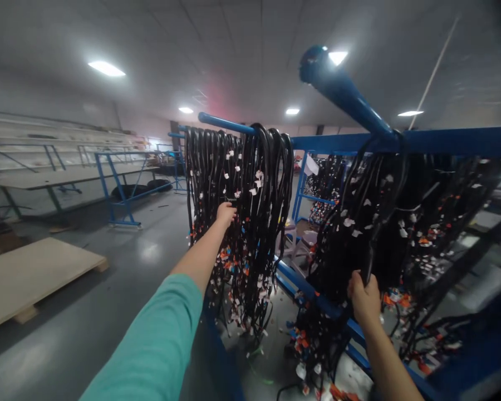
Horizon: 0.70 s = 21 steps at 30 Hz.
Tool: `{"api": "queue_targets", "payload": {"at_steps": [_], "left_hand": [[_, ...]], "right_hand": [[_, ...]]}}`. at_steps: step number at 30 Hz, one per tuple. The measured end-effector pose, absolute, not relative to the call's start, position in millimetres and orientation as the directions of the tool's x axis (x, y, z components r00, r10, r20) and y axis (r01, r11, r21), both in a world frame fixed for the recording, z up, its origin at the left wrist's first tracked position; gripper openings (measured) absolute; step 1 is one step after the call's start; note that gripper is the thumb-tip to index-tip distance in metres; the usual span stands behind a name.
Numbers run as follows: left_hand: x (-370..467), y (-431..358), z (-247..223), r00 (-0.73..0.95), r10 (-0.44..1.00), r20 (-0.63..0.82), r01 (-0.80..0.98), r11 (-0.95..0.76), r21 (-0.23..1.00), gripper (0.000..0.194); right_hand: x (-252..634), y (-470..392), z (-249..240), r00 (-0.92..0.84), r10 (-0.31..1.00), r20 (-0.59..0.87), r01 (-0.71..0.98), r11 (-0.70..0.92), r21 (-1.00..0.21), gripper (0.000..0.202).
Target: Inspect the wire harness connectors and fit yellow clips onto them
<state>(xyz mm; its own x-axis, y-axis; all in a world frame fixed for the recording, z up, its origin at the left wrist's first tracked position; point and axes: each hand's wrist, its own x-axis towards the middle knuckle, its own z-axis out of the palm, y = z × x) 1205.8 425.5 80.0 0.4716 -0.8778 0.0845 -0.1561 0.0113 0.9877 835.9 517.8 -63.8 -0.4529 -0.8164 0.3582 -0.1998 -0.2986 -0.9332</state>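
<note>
My left arm, in a green sleeve, reaches forward to a dense row of black wire harnesses (pixel 271 184) hanging over a blue rack arm (pixel 227 123). My left hand (pixel 226 214) is closed at the front of this row, its fingers curled on the harness strands; their tips are partly hidden. At the right, my right hand (pixel 365 295) is wrapped round a black wire harness (pixel 371 250) that hangs from a nearer bundle on the blue rack. White, orange and red connectors dot the hanging strands.
A thick blue rack arm (pixel 346 94) juts toward me at the upper right, joined to a blue crossbar (pixel 451 141). Lower blue rails (pixel 300 284) run below the harnesses. On the left are a wooden board (pixel 37 273), a blue frame (pixel 119 186) and a long table (pixel 67 175).
</note>
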Motion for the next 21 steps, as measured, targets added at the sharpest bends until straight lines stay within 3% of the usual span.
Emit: {"api": "queue_targets", "payload": {"at_steps": [4,8,12,16,21], "left_hand": [[1221.3,386.3,92.5,0.397,-0.891,0.219,-0.218,0.14,0.966,0.054],[1235.1,357.8,104.2,0.286,-0.926,0.246,-0.184,0.199,0.963,0.035],[1248.9,346.3,112.3,0.111,-0.987,0.117,-0.063,0.11,0.992,0.014],[1255.9,350.0,119.8,-0.11,-0.993,-0.043,0.067,-0.05,0.996,0.024],[1254.1,356.7,127.3,-0.223,-0.97,-0.093,0.169,-0.132,0.977,0.029]], "right_hand": [[855.9,517.6,-56.6,-0.552,-0.774,0.31,-0.191,-0.245,-0.951,0.039],[873.2,515.5,-51.2,-0.615,-0.73,0.298,-0.236,-0.19,-0.953,0.04],[881.5,513.3,-48.8,-0.657,-0.691,0.3,-0.268,-0.158,-0.95,0.04],[886.6,513.0,-43.4,-0.705,-0.641,0.304,-0.324,-0.091,-0.942,0.034],[888.6,508.7,-44.9,-0.715,-0.626,0.31,-0.334,-0.083,-0.939,0.033]]}}
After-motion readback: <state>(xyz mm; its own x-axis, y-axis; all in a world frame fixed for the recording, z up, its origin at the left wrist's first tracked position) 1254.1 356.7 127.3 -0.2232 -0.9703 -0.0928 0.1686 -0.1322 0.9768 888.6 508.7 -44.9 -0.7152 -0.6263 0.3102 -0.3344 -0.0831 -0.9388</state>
